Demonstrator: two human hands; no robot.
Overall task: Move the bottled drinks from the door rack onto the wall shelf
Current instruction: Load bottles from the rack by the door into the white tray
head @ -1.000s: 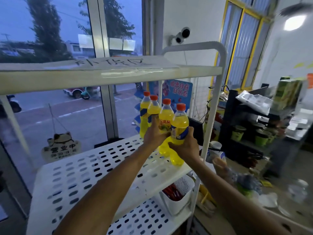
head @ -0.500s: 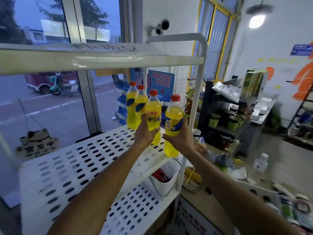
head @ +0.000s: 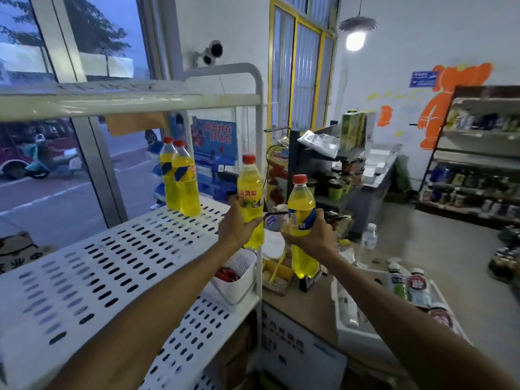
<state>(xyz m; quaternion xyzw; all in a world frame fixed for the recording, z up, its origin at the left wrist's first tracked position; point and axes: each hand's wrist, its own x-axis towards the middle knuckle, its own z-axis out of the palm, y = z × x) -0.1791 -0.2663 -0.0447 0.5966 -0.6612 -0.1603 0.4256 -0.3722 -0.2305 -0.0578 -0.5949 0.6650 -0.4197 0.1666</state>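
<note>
Each of my hands holds a yellow drink bottle with a red cap. My left hand (head: 237, 226) grips one yellow bottle (head: 250, 190) upright at the right edge of the white perforated rack shelf (head: 92, 274). My right hand (head: 312, 235) grips the other yellow bottle (head: 301, 212), held out past the rack over the counter. Two more yellow bottles (head: 181, 181) stand side by side at the far end of that rack shelf. A store shelf (head: 478, 142) with goods stands against the far right wall.
The rack's white post (head: 259, 153) rises between my hands. A white basket (head: 239, 274) with red items sits on the lower rack level. The counter (head: 315, 305) holds a tray of bottles (head: 405, 285), a small water bottle (head: 369, 236) and clutter.
Both hands have lifted their bottles off the rack shelf and carried them right, away from the two standing bottles. The view has turned right toward the store interior.
</note>
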